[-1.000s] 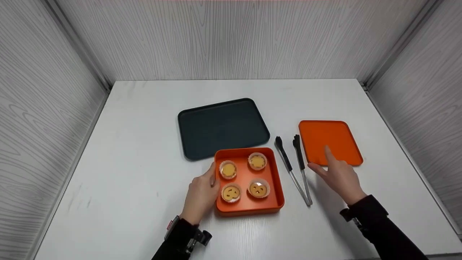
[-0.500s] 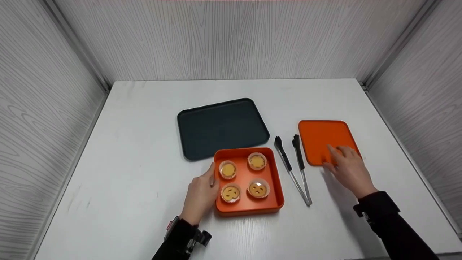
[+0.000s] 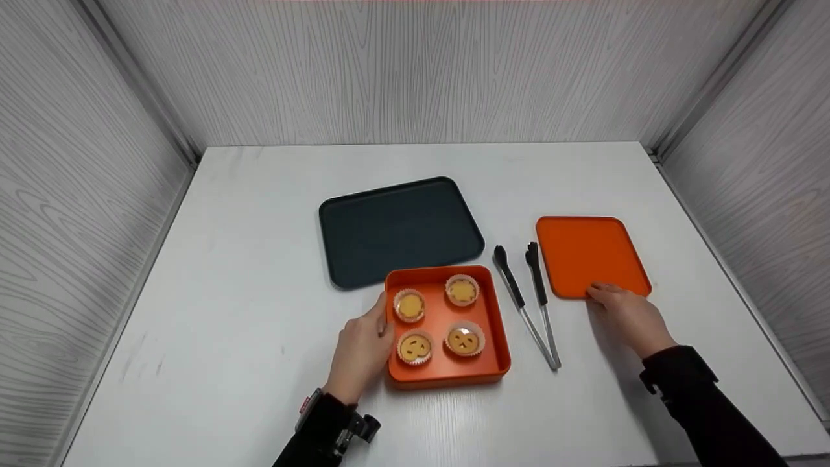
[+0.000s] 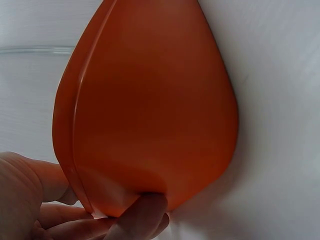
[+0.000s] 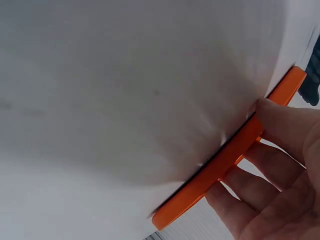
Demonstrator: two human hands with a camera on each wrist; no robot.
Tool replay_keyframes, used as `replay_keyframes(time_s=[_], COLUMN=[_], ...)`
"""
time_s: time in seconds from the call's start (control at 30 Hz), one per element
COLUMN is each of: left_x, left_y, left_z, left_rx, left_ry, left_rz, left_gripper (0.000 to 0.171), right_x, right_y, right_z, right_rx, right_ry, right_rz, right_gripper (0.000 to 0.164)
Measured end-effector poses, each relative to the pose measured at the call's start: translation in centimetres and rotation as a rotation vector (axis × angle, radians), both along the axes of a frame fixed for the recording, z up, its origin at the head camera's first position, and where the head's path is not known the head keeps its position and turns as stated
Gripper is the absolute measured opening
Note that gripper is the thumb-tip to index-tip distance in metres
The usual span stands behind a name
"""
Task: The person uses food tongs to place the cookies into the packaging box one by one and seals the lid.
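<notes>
My left hand (image 3: 362,353) grips the left wall of a square orange box (image 3: 433,373); in the left wrist view, the thumb and fingers bend round the wall of this box (image 4: 150,110). Inside it stand several small tarts (image 3: 462,290) in pale paper cups, the nearer ones with cut-out tops. At the right, my right hand (image 3: 630,318) pinches the near edge of a flat square orange lid (image 3: 583,250). The right wrist view shows the thumb against the outer edge of the lid (image 5: 225,155) and the other fingers over its far side. The lid lies flat on the table.
A dark rectangular tray (image 3: 399,230) lies behind the orange box, near its back left corner. Open tongs (image 3: 541,285) with black ends lie between box and lid, their joined end toward me. Grey wood-grain panels (image 3: 415,71) enclose the white table (image 3: 214,311) at the back and sides.
My right hand has moved slightly right, from pointing over the lid to pinching its near edge. My left hand, the box and the tarts have stayed put.
</notes>
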State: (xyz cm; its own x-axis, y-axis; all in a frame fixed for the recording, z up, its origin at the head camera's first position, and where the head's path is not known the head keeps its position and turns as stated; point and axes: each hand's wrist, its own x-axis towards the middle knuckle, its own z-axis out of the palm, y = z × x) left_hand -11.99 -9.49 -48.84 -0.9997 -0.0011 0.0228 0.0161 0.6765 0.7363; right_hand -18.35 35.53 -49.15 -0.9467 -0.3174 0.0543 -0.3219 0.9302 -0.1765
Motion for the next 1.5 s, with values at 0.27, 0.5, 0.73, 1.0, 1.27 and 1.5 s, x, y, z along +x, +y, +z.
replay_keyframes(time_s=[0.27, 0.5, 0.73, 1.0, 1.27, 1.5], left_x=[0.1, 0.1, 0.1, 0.2, 0.1, 0.0], left_y=[0.0, 0.0, 0.1, 0.0, 0.1, 0.0], left_z=[-0.1, -0.1, 0.0, 0.0, 0.0, 0.1], left_rx=[-0.015, -0.012, -0.014, -0.006, 0.007, -0.004], left_ry=[0.014, -0.01, -0.019, 0.015, -0.022, -0.022], left_rz=[-0.003, -0.001, 0.007, 0.008, 0.007, 0.008], left_gripper=[0.057, 0.057, 0.057, 0.056, 0.057, 0.057], right_x=[0.0, 0.1, 0.0, -0.6, -0.5, 0.0], right_y=[0.0, 0.3, 0.3, -0.1, -0.9, -2.0], right_z=[-0.6, -1.1, -0.1, 1.6, 4.4, 7.4], right_rx=[0.025, 0.077, 0.103, 0.069, -0.007, -0.081], right_ry=[0.194, 0.343, 0.512, 0.704, 0.779, 0.821], right_rz=[0.042, 0.106, 0.118, 0.128, 0.1, 0.108], right_gripper=[0.021, 0.022, 0.029, 0.022, 0.013, 0.015])
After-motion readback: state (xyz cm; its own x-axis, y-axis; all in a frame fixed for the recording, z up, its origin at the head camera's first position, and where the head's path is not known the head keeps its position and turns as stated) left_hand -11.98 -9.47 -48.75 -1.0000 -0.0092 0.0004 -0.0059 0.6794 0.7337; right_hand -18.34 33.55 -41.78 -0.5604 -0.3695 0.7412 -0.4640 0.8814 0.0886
